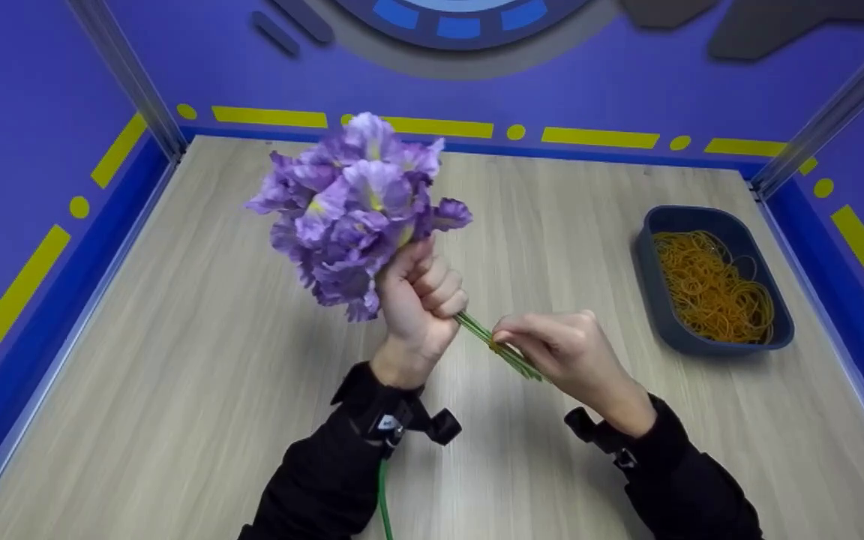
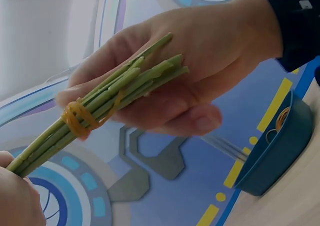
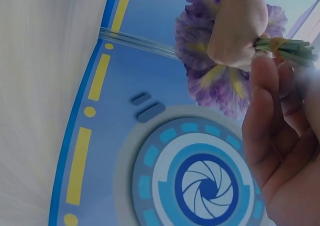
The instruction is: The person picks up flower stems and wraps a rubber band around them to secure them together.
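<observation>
My left hand (image 1: 424, 296) grips a bunch of artificial purple flowers (image 1: 361, 202) just below the blooms, fingers curled round the green stems (image 1: 473, 326). The blooms lean up and left; the stem ends point down and right. An orange rubber band (image 2: 80, 118) is wound several times round the stems near their cut ends, with one loose strand slanting along them. My right hand (image 1: 571, 349) is at this band, thumb and forefinger pinching it against the stems. In the right wrist view, the band (image 3: 276, 45) shows just above the right fingertips.
A dark blue-grey tub (image 1: 649, 300) stands on the right side of the wood-grain table (image 1: 199, 360), holding a heap of orange rubber bands (image 1: 709, 289). Blue printed panels (image 1: 552, 90) with yellow dashes border the table at the back and both sides. A green cable (image 1: 384, 499) hangs from the left wrist.
</observation>
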### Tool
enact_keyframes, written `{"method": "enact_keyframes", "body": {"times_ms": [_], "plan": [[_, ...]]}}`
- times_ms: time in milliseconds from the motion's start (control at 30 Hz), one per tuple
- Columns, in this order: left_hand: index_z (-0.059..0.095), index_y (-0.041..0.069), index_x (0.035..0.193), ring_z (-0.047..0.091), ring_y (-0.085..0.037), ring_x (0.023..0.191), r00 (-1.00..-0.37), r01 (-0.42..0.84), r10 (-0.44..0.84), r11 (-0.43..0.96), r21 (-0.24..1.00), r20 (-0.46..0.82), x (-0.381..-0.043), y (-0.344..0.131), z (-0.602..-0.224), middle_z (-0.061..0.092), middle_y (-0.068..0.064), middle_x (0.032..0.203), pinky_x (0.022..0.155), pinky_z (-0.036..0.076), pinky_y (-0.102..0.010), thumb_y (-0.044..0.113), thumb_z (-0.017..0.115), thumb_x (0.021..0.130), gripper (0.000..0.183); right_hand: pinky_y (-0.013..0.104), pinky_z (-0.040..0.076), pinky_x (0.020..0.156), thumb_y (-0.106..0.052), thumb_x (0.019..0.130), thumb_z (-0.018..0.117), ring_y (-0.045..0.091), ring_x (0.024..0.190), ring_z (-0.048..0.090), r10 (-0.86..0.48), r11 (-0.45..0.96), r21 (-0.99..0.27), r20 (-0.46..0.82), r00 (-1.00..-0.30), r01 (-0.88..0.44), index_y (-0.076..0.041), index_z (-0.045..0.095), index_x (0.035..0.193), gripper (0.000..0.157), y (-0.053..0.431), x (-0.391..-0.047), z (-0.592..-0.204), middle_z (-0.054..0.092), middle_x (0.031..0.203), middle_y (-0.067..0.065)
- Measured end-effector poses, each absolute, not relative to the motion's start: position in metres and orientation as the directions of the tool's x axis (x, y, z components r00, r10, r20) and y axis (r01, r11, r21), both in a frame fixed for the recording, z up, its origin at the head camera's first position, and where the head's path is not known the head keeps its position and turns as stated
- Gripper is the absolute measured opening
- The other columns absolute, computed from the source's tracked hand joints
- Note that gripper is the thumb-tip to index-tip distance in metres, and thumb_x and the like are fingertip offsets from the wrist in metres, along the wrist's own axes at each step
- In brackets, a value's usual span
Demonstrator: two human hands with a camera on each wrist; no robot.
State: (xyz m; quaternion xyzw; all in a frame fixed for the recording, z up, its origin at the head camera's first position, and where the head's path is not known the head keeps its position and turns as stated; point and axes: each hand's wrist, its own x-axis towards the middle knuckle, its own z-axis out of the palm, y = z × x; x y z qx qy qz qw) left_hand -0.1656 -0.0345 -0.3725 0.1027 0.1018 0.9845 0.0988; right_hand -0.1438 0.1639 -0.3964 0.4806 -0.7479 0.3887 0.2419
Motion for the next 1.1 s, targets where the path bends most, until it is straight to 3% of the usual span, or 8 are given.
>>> {"method": "enact_keyframes", "body": {"times_ms": [233, 400, 700, 800, 1000, 1100], "plan": [[0.018, 0.021, 0.062, 0.014, -0.001, 0.042, -0.952, -0.211, 0.248, -0.956, 0.201, 0.182, -0.166, -0.033, -0.372, 0.021, 0.012, 0.05, 0.04, 0.008, -0.016, 0.016, 0.072, 0.083, 0.058, 0.014, 0.043, 0.048, -0.013, 0.095, 0.07, 0.001, 0.055, 0.053, -0.568, 0.213, -0.469, 0.654, -0.499, -0.857, -0.01, 0.07, 0.096, 0.002, 0.162, -0.141, -0.396, 0.069, 0.078, -0.005], [0.018, 0.02, 0.063, 0.013, -0.002, 0.042, -0.942, -0.23, 0.266, -0.956, 0.185, 0.204, -0.167, -0.036, -0.37, 0.019, 0.011, 0.051, 0.04, 0.008, -0.017, 0.016, 0.073, 0.083, 0.059, 0.013, 0.042, 0.046, -0.008, 0.093, 0.073, -0.002, 0.054, 0.052, -0.595, 0.233, -0.544, 0.575, -0.561, -0.806, -0.013, 0.07, 0.097, 0.006, 0.164, -0.139, -0.395, 0.066, 0.076, -0.008], [0.019, 0.021, 0.061, 0.013, -0.002, 0.042, -0.946, -0.23, 0.259, -0.96, 0.159, 0.193, -0.17, -0.039, -0.37, 0.017, 0.011, 0.051, 0.039, 0.009, -0.016, 0.015, 0.072, 0.084, 0.058, 0.015, 0.043, 0.046, 0.001, 0.091, 0.072, 0.0, 0.055, 0.051, -0.607, 0.24, -0.605, 0.517, -0.604, -0.759, -0.014, 0.073, 0.096, 0.016, 0.169, -0.137, -0.395, 0.063, 0.074, -0.008], [0.02, 0.021, 0.061, 0.015, -0.002, 0.042, -0.956, -0.213, 0.237, -0.966, 0.145, 0.175, -0.171, -0.04, -0.371, 0.018, 0.011, 0.051, 0.039, 0.011, -0.016, 0.013, 0.065, 0.088, 0.053, 0.015, 0.044, 0.047, 0.002, 0.091, 0.071, 0.0, 0.056, 0.052, -0.604, 0.24, -0.616, 0.51, -0.612, -0.75, -0.015, 0.073, 0.097, 0.018, 0.17, -0.136, -0.393, 0.063, 0.074, -0.008], [0.022, 0.02, 0.062, 0.015, -0.002, 0.042, -0.973, -0.166, 0.182, -0.979, 0.115, 0.145, -0.17, -0.042, -0.371, 0.019, 0.011, 0.052, 0.039, 0.012, -0.017, 0.013, 0.037, 0.102, 0.043, 0.017, 0.046, 0.047, 0.002, 0.094, 0.068, 0.003, 0.052, 0.054, -0.514, 0.227, -0.611, 0.586, -0.627, -0.758, -0.011, 0.072, 0.093, 0.013, 0.173, -0.136, -0.386, 0.062, 0.068, -0.007], [0.022, 0.019, 0.062, 0.014, -0.002, 0.043, -0.974, -0.149, 0.167, -0.981, 0.122, 0.153, -0.171, -0.042, -0.371, 0.019, 0.011, 0.052, 0.039, 0.011, -0.017, 0.013, 0.036, 0.103, 0.043, 0.018, 0.047, 0.048, -0.003, 0.097, 0.066, 0.005, 0.051, 0.055, -0.467, 0.235, -0.609, 0.613, -0.637, -0.758, -0.007, 0.071, 0.096, 0.006, 0.175, -0.134, -0.382, 0.063, 0.069, -0.005]]}}
